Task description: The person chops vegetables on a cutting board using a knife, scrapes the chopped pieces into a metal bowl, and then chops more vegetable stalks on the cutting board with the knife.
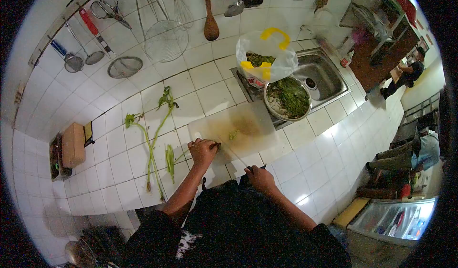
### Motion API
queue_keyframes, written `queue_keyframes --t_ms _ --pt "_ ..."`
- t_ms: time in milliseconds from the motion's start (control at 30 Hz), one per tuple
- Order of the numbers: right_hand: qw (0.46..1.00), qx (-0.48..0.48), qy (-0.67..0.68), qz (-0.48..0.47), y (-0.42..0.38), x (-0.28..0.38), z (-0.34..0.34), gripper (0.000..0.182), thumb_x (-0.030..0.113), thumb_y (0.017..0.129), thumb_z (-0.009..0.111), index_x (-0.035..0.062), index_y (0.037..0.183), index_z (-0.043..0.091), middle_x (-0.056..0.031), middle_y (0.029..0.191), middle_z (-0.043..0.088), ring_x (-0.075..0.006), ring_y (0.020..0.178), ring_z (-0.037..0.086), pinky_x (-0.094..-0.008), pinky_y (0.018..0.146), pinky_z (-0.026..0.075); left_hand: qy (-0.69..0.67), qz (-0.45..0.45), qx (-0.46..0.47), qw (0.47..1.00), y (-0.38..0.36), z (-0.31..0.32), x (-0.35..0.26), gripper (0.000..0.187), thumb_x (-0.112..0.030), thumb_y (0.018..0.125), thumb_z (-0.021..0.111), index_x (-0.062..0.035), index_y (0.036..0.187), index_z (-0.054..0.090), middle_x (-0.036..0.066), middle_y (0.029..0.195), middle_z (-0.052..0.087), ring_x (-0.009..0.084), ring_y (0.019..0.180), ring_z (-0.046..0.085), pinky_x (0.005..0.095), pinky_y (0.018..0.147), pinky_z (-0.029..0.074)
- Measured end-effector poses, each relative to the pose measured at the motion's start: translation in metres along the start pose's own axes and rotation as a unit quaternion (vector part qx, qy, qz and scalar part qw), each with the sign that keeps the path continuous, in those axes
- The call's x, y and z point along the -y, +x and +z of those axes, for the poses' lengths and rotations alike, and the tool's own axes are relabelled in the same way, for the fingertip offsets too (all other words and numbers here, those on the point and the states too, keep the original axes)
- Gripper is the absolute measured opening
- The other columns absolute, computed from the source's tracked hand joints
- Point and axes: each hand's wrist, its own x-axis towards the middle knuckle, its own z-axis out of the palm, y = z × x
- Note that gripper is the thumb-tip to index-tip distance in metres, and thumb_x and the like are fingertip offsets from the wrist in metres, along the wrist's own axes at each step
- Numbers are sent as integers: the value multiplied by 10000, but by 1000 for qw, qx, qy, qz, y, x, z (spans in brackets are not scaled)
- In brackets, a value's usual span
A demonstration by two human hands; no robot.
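Note:
My right hand point(261, 178) is closed round the handle of a knife, whose thin blade point(234, 156) slants up and left over the cutting board point(260, 137). At the board's left end, my left hand point(202, 152) is curled with the fingers bent. A thin green stalk point(182, 155) runs into it from the left, mostly hidden by the hand. Small chopped green bits point(233, 135) lie on the board beyond the blade. Left of my left hand, a short bunch of cut stalks point(170, 162) and longer leafy stalks point(151, 149) rest on the white tiles.
A metal bowl of chopped greens point(295, 98) stands beside the sink point(329, 75), with a plastic bag point(265, 53) behind it. Utensils, including a wooden spoon point(211, 27), hang on the wall. A brown box point(73, 145) is at far left. Two people are at right.

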Motion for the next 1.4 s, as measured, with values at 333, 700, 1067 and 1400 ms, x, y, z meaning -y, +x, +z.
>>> queue_keyframes --t_ms 333,700,1067,1400 --pt "999 -4 -3 -31 8 17 11 494 465 978 409 6 979 592 -270 801 655 -453 794 643 -548 714 501 -32 -24 -8 999 -17 0 8 174 -265 688 739 -188 843 741 -32 857 694 172 901 579 419 872 305" --pt "999 32 -37 2 -4 5 -16 507 477 970 415 12 1014 613 -251 894 669 -432 886 641 -530 793 499 -14 -40 8 999 -10 -7 -2 109 -253 717 728 -195 810 736 4 799 696 215 853 592 436 821 336" --pt "1000 4 -22 -14 -12 15 -20 475 445 980 414 7 1005 597 -267 847 661 -446 836 644 -543 756 502 26 -20 35 999 -3 -6 -18 133 -214 724 697 -158 843 721 10 884 689 212 915 581 433 833 320" --pt "1000 19 -23 -1 3 13 -15 474 438 986 406 9 1016 604 -262 877 667 -448 865 643 -536 780 503 22 -15 19 999 -1 0 -19 156 -237 723 677 -164 857 709 31 853 698 247 849 603 451 785 349"
